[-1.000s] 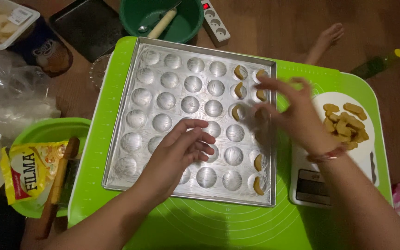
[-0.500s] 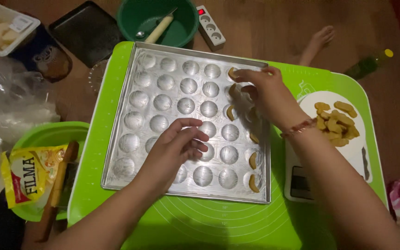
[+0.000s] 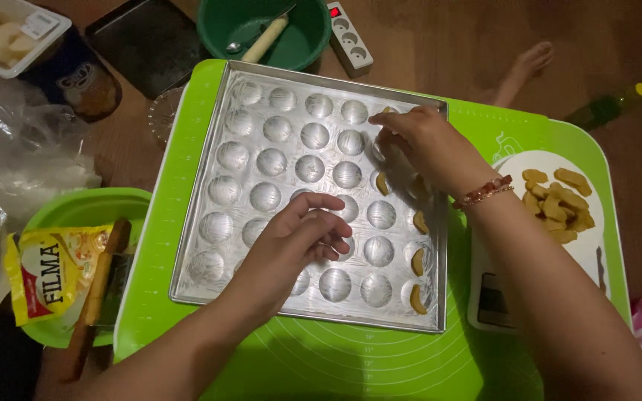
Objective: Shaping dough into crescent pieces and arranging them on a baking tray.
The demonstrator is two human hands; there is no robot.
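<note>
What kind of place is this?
Probably a home, with baking done on the wooden floor: a dimpled metal tray on a green mat, a power strip and a bare foot nearby.

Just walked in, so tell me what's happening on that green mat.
A person works over a metal mould tray on the green mat. The right hand reaches into a cup near the tray's far right corner, where dough pieces line some right-side cups. The left hand rests on the tray's near middle. More dough pieces sit on a white plate.
</note>
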